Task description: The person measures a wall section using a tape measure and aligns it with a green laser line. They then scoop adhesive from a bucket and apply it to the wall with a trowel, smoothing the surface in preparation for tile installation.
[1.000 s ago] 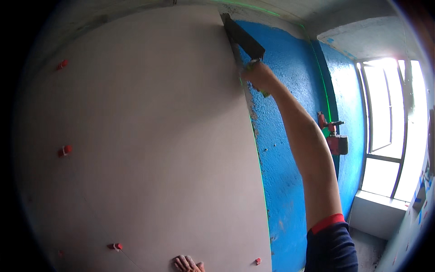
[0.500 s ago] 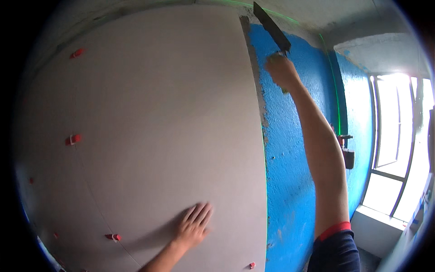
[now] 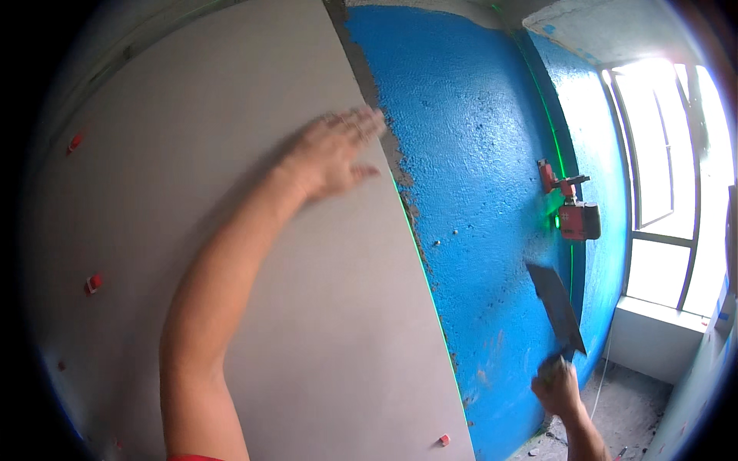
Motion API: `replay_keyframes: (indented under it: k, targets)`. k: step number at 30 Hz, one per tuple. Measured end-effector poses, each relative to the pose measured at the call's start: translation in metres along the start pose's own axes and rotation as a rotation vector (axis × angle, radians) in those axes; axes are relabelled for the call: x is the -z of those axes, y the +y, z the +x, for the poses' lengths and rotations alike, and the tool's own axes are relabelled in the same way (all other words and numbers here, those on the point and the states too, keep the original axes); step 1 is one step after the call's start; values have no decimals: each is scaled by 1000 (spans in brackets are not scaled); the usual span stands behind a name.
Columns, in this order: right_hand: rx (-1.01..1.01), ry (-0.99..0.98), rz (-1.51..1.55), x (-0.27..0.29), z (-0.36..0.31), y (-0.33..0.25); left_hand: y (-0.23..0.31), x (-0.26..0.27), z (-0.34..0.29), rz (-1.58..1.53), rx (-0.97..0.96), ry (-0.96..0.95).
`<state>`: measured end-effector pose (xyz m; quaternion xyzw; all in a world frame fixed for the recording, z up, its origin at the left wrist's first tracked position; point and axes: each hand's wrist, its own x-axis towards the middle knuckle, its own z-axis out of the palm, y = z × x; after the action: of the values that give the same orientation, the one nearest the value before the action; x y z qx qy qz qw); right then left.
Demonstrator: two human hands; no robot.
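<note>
My left hand (image 3: 332, 154) reaches up over the large beige tile (image 3: 323, 323), fingers stretched out towards its right edge, where grey mortar (image 3: 388, 146) shows behind. The fingers are slightly blurred; whether the palm touches the tile I cannot tell. Low on the right, my right hand (image 3: 558, 384) is wrapped round the handle of a trowel (image 3: 556, 306). Its flat, dark metal blade points up and to the left, in front of the blue-coated wall (image 3: 477, 192). A thin green laser line runs along the tile's right edge.
A red laser level (image 3: 578, 219) is mounted by the blue wall's corner, casting green lines. Red tile-levelling clips sit along the left joints, and a red clip (image 3: 444, 440) is at the lower edge. A bright window (image 3: 653, 169) stands right, above a ledge (image 3: 653, 338) and debris-strewn floor.
My left hand has moved up the tile to its right edge. My right hand has come down with the trowel from the top of the wall. The view has shifted rightward.
</note>
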<state>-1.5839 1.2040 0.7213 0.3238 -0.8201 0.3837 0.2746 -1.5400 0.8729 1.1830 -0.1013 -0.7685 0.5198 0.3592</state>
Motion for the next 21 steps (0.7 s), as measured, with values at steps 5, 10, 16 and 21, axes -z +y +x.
replay_keyframes:
  k: [5,10,16,21]
  targets:
    - [-220,-127,-30,-22,-122,17,-62,0,44,177,180,115]
    - [-540,-170,54,-21,-157,-5,-89,-4,78,176,297,206]
    - [-644,-287,-170,-31,-136,1,-128,-4,106,209,447,237]
    - [-601,-99,-85,-66,-161,45,-152,-3,149,206,562,305]
